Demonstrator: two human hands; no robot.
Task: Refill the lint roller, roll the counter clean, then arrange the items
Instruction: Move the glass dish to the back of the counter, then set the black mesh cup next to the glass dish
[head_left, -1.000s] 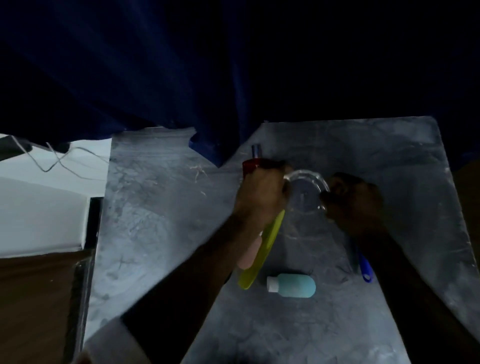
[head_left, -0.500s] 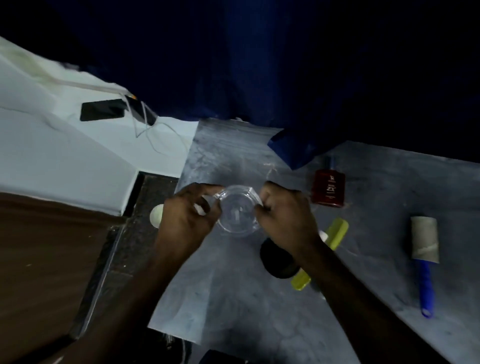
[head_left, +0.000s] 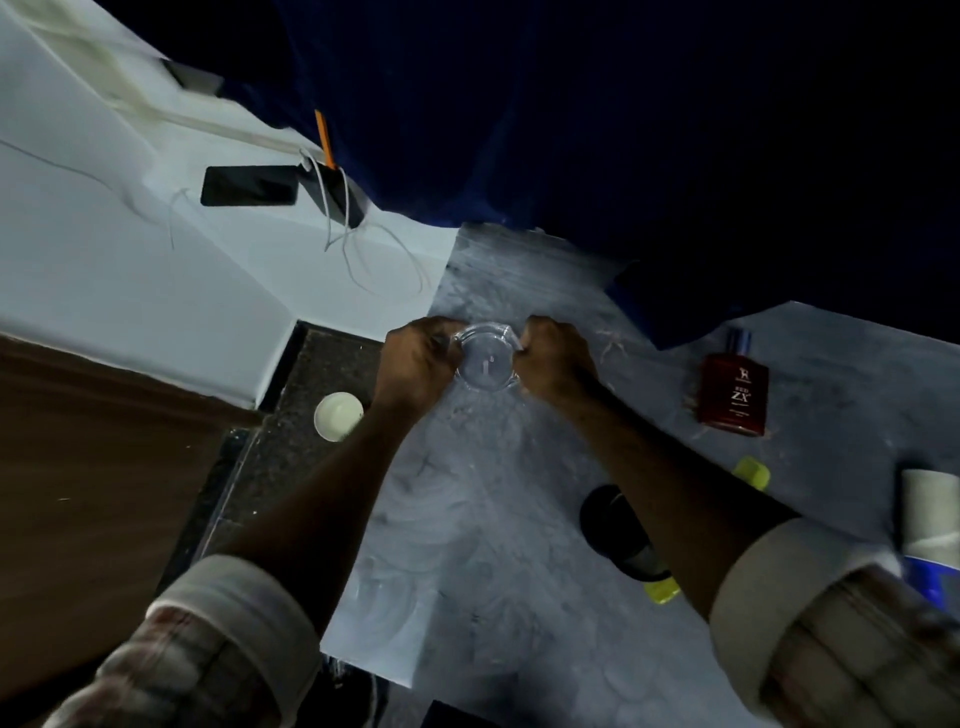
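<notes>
Both your arms reach forward over the counter (head_left: 519, 519), with the light sleeves (head_left: 234, 623) rolled up past the wrists. Your left hand (head_left: 421, 364) and right hand (head_left: 553, 364) face each other with the backs turned up. The fingers of each are curled in and pinch opposite sides of the rim of a clear dish (head_left: 485, 364). The fingertips themselves are mostly hidden behind the knuckles. The dish sits between your hands at the far left part of the grey counter; you cannot tell whether its base touches the surface or hangs just above it. The lint roller (head_left: 930, 512) lies well apart from your hands at the right edge of view, a bare cardboard tube on a blue handle, partly cut off by the frame. A red bottle (head_left: 733, 392) lies flat on the counter to the right of your right hand. Nearer you, a yellow-green stick (head_left: 750, 473) and a black round object (head_left: 613, 525) show on either side of your right forearm, which covers part of each. The counter is grey with pale swirled marks. Along its left side runs a dark speckled strip where a small white cup (head_left: 338, 415) stands, and beyond that a brown wooden surface (head_left: 78, 493). Further back on the left a white ledge (head_left: 130, 270) carries a black phone (head_left: 249, 185) and loose white cables (head_left: 353, 244). A dark blue cloth (head_left: 571, 130) hangs across the far side, its hem draped onto the counter.
</notes>
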